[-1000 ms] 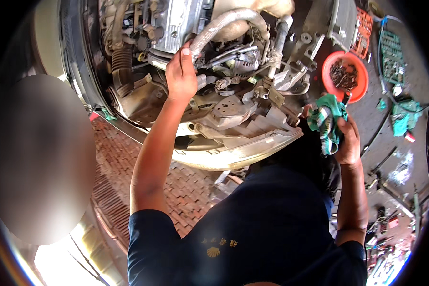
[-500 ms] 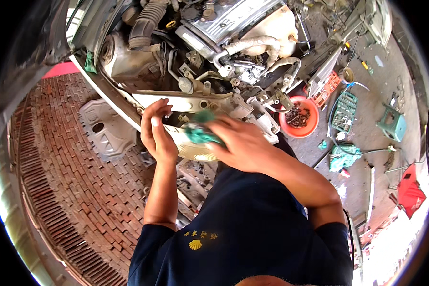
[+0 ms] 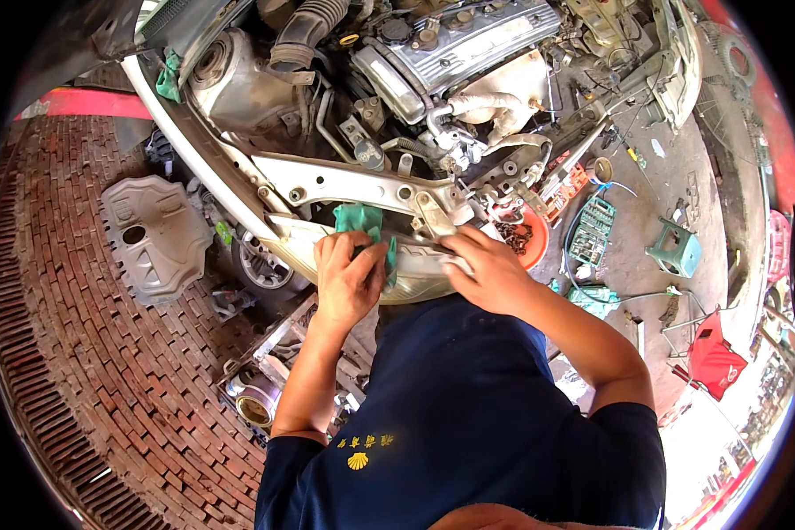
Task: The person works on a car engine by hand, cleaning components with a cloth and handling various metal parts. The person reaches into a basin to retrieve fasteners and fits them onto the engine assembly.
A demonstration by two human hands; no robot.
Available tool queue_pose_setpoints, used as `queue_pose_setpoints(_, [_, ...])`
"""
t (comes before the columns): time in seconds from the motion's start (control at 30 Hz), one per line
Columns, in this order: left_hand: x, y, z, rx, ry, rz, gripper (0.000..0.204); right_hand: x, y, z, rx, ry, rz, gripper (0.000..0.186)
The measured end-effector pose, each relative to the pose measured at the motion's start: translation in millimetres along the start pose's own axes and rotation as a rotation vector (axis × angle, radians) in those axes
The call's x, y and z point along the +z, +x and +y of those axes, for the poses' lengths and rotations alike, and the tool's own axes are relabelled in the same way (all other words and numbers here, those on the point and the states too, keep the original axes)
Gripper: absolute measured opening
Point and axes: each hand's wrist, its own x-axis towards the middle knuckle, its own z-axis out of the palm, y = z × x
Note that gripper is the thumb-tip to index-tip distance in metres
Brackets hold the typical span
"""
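Note:
My left hand (image 3: pixel 350 278) grips a green cloth (image 3: pixel 359 215) at the front edge of the car, over a clear headlight (image 3: pixel 415 274). My right hand (image 3: pixel 486 272) is at the right part of that headlight, fingers curled round something pale that I cannot make out. Just behind both hands runs a silver metal crossmember (image 3: pixel 331 177) with bolt holes. The engine (image 3: pixel 455 35) and a ribbed intake hose (image 3: pixel 314 22) sit in the open bay above.
A red basin of bolts (image 3: pixel 530 249), green socket case (image 3: pixel 596 231), green stool (image 3: pixel 676 247) and red bag (image 3: pixel 715 358) lie to the right. A grey plastic shield (image 3: pixel 155 247) rests on bricks at the left, beside a wheel (image 3: pixel 265 265).
The green cloth has passed from my right hand to my left. Both hands moved to the front edge, my left down from the engine hose. The view has shifted along the car.

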Motion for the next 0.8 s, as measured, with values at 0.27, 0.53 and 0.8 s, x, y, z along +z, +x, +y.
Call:
queue_pose_setpoints(0.27, [-33.9, 19.3, -3.8, 0.07, -0.111, -0.025, 0.036, -21.4, -31.5, 14.3, 0.387, 0.32, -0.091, 0.019])
queue_pose_setpoints(0.53, [19.8, 145.9, 16.8, -0.208, -0.502, -0.115, 0.089, 0.3, 32.7, 56.8, 0.433, 0.596, 0.412, 0.018])
queue_pose_setpoints(0.8, [106.9, 206.6, -26.5, -0.034, 0.118, -0.587, 0.109, 3.2, 76.4, 101.0, 0.343, 0.717, 0.735, 0.02])
